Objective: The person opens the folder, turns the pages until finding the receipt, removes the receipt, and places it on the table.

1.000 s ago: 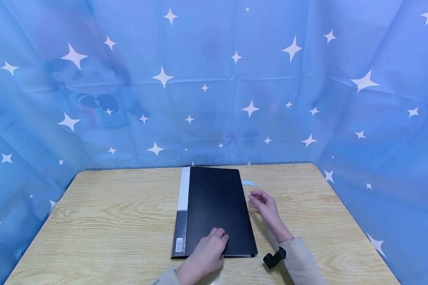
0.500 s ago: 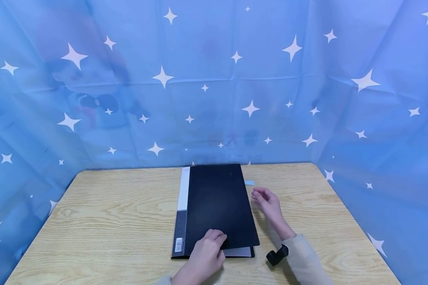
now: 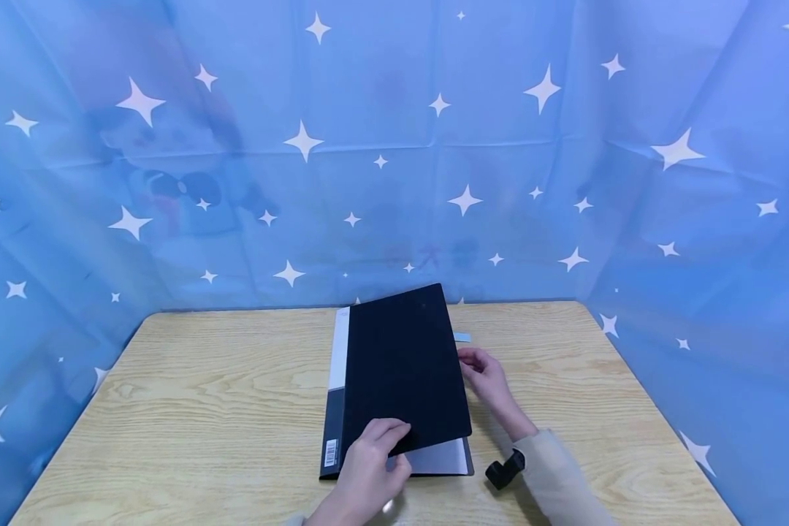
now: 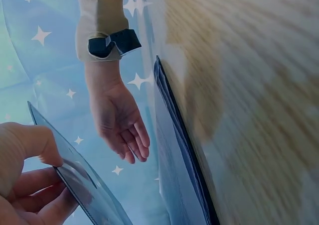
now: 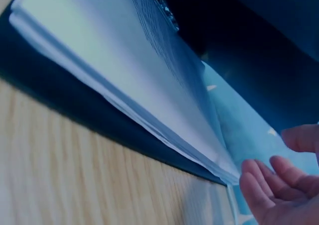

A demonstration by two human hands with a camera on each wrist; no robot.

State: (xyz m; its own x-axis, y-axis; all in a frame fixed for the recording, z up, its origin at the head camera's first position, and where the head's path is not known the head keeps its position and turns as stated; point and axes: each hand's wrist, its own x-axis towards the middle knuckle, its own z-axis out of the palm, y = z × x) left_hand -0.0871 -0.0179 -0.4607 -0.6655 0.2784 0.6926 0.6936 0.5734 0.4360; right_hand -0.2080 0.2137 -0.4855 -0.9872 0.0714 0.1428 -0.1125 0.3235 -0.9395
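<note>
A black display folder (image 3: 401,365) with a white-and-black spine (image 3: 338,351) lies at the table's middle, its front cover lifted at the right. My left hand (image 3: 371,467) pinches that cover's near edge between thumb and fingers; the left wrist view shows the grip on the raised cover (image 4: 92,185). Beneath the cover, clear sleeves (image 5: 114,70) show over the black back cover (image 5: 65,100). My right hand (image 3: 489,380) is by the folder's right edge, fingers loosely bent and holding nothing. A light-blue strip (image 3: 462,337) sticks out from under the right side.
The wood-grain table (image 3: 204,402) stretches to both sides of the folder. A blue star-patterned curtain (image 3: 381,190) hangs behind and along the sides. A black strap-like device (image 3: 505,470) is on the right wrist.
My left hand has raised the folder's cover from almost flat to a slant, exposing the sleeves below. The right hand shifted slightly and stays near the right edge.
</note>
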